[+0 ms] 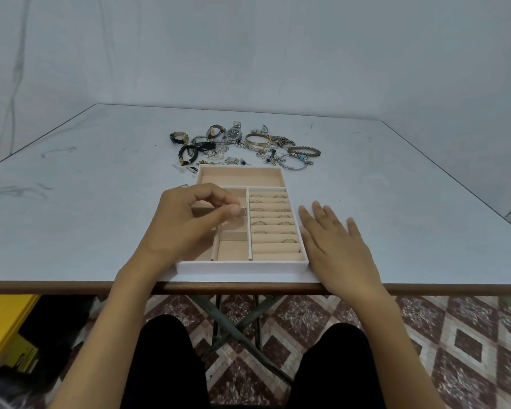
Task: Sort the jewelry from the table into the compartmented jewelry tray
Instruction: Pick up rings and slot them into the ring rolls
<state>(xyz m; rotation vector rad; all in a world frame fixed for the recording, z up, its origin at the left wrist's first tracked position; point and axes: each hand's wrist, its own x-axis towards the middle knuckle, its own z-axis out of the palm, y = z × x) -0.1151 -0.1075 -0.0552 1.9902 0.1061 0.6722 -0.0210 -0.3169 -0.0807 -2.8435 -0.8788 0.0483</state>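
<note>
Knees under the bench, left hand pinches what looks like a ring over the tray, right hand flat beside it: slide it squarely into a free roll slot.

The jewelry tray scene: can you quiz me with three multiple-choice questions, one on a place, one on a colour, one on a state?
1. Where is the loose jewelry pile? A. beyond the tray B. on the floor C. on the person's lap
2. What colour is the tray's lining? A. green B. beige C. black
3. How is the right hand? A. gripping a watch B. flat and open on the table C. out of view

Answers: 1 A, the pile sits past the tray's far edge; 2 B, every compartment shows beige; 3 B, its straight fingers lie on the table beside the tray.
</note>
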